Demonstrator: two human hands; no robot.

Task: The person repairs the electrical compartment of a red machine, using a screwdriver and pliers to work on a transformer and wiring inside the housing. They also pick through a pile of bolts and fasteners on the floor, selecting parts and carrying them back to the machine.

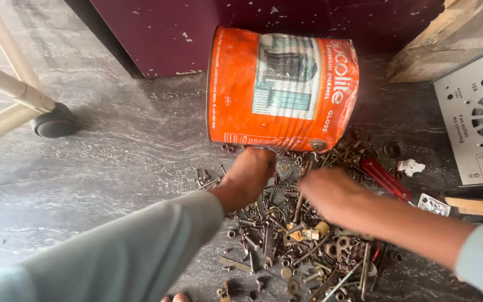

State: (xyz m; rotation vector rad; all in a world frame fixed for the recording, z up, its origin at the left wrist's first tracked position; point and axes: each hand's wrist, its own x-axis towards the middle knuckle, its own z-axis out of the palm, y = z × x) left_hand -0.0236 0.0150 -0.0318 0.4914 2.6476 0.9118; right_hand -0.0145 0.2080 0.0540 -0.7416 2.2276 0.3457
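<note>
- I saw my left hand point(251, 174) stretched over a scattered pile of rusty metal screws, nuts and bolts point(297, 246) on the grey stone floor point(113, 168); I could not tell how its fingers lay.
- My right hand point(331, 193) was blurred above the same pile, its fingers unclear too.
- A dented orange paint tin point(283, 88) lay on its side just beyond the pile, against a maroon panel point(163, 31).
- A red-handled screwdriver point(386, 179) lay at the pile's right edge, near a grey vented metal cover point(476, 117).
</note>
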